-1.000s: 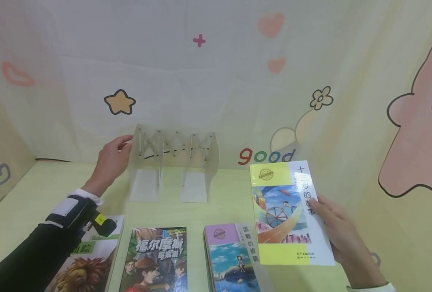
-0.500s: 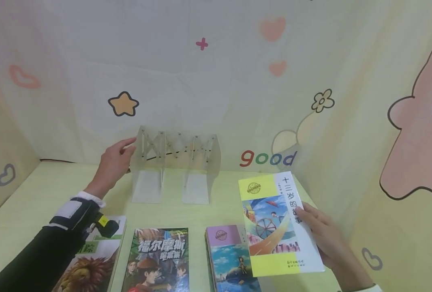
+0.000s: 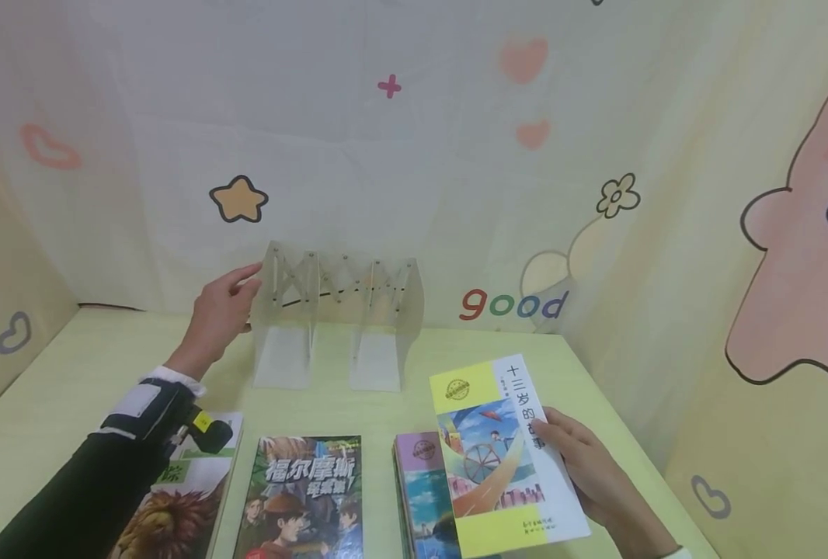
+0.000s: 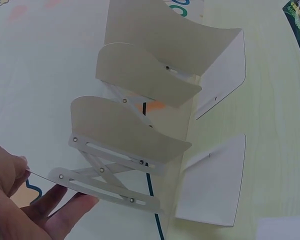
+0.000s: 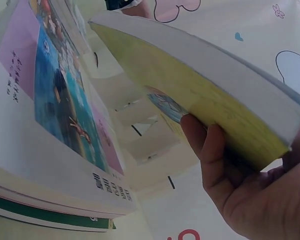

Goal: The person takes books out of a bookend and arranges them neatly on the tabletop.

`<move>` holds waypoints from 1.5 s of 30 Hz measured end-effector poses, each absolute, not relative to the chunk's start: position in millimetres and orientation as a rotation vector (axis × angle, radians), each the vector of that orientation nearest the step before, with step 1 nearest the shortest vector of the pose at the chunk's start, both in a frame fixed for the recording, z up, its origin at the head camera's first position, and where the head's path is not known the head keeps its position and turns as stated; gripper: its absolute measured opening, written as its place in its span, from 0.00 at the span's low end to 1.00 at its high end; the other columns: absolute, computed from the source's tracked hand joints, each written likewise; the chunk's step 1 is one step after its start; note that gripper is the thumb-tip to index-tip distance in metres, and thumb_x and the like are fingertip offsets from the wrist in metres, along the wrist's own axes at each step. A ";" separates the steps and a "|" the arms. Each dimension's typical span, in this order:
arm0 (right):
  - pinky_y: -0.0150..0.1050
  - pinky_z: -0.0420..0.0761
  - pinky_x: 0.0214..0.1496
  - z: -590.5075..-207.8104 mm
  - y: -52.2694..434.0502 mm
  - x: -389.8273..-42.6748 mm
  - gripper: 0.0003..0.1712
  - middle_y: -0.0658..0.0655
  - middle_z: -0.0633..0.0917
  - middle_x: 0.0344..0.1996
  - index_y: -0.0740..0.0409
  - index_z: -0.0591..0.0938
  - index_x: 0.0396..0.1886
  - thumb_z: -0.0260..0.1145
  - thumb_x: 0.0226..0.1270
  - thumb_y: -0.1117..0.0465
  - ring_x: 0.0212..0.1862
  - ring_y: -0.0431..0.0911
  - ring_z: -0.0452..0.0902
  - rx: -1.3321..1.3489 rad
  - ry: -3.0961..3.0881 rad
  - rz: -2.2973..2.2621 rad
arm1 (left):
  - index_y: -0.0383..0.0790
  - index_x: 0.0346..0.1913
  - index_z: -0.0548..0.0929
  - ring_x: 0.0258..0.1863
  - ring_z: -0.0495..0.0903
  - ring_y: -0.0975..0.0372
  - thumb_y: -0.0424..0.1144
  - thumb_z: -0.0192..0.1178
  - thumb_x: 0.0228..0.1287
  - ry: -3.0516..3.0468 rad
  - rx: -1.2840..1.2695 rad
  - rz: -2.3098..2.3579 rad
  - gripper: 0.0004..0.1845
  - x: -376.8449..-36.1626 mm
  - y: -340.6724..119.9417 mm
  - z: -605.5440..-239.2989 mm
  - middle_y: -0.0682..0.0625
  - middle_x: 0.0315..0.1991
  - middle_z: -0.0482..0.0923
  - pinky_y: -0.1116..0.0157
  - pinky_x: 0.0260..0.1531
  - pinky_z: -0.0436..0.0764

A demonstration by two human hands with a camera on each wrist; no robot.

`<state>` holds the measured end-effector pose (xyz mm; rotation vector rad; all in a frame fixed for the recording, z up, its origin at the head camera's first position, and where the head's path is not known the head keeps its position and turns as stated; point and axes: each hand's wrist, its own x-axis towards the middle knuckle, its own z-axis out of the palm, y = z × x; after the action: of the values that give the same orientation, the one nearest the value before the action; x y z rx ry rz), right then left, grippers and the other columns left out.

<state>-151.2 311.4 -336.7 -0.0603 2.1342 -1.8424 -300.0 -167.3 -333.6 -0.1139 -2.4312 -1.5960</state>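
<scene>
A white folding book stand (image 3: 340,314) with several upright plates stands at the back of the yellow-green table (image 3: 92,365). My left hand (image 3: 241,286) is at its left end. In the left wrist view the thumb and fingers (image 4: 65,207) pinch the edge of the end plate (image 4: 85,182). My right hand (image 3: 562,444) grips a yellow and white book (image 3: 501,458) by its right edge, tilted above the table's front right. In the right wrist view the fingers (image 5: 210,150) curl under the book (image 5: 200,85).
Three lots of books lie flat along the front: a lion-cover book (image 3: 169,505), a dark-cover book (image 3: 305,497), and a stack topped by a purple and blue cover (image 3: 417,489). Cartoon-printed fabric walls (image 3: 666,233) close in the back and both sides.
My right hand has carried the yellow and white book down and to the left, so it now partly overlaps the purple-topped stack. The left hand has stayed at the stand's left end.
</scene>
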 end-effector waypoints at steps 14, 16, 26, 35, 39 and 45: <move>0.54 0.87 0.49 -367.6 302.2 -150.4 0.38 0.63 0.86 0.51 0.70 0.53 0.80 0.52 0.84 0.53 0.48 0.57 0.88 -0.113 2.016 -1.821 | 0.48 0.80 0.65 0.25 0.69 0.63 0.52 0.44 0.84 -2.429 -0.081 -1.584 0.28 -301.2 -163.5 -337.9 0.42 0.45 0.73 0.68 0.32 0.84; 0.53 0.87 0.50 -371.8 300.6 -149.9 0.37 0.63 0.86 0.52 0.70 0.53 0.80 0.52 0.84 0.53 0.48 0.56 0.87 -0.103 1.999 -1.823 | 0.48 0.80 0.65 0.26 0.69 0.63 0.53 0.44 0.84 -2.429 -0.079 -1.579 0.28 -302.0 -163.5 -339.0 0.42 0.45 0.73 0.68 0.32 0.84; 0.55 0.86 0.53 -382.9 295.9 -147.8 0.39 0.64 0.84 0.54 0.70 0.50 0.81 0.52 0.82 0.54 0.51 0.58 0.86 -0.028 1.976 -1.812 | 0.47 0.80 0.65 0.27 0.69 0.62 0.52 0.44 0.84 -2.423 -0.089 -1.574 0.28 -300.2 -163.7 -337.6 0.40 0.48 0.74 0.70 0.32 0.83; 0.54 0.86 0.51 -390.1 294.3 -144.8 0.39 0.63 0.85 0.51 0.71 0.49 0.81 0.50 0.83 0.54 0.50 0.58 0.86 -0.010 1.957 -1.796 | 0.48 0.80 0.65 0.26 0.69 0.61 0.52 0.43 0.84 -2.422 -0.086 -1.562 0.28 -299.6 -163.8 -337.3 0.41 0.45 0.73 0.69 0.32 0.83; 0.54 0.87 0.50 -390.8 291.7 -144.4 0.37 0.63 0.85 0.49 0.72 0.51 0.80 0.49 0.83 0.56 0.49 0.58 0.87 0.021 1.998 -1.773 | 0.48 0.80 0.65 0.26 0.69 0.61 0.52 0.43 0.84 -2.424 -0.088 -1.553 0.28 -299.1 -164.3 -337.0 0.41 0.44 0.73 0.68 0.33 0.84; 0.48 0.88 0.42 -393.0 289.1 -141.7 0.33 0.60 0.86 0.45 0.72 0.61 0.77 0.51 0.83 0.57 0.41 0.53 0.87 0.043 2.199 -1.657 | 0.47 0.80 0.65 0.26 0.70 0.60 0.51 0.43 0.84 -2.431 -0.080 -1.542 0.28 -298.4 -164.7 -336.2 0.38 0.50 0.75 0.69 0.32 0.83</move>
<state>-141.7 289.1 -393.0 0.0430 2.1993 -1.6567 -298.4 -164.7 -336.2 -0.0801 -2.4308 -1.5419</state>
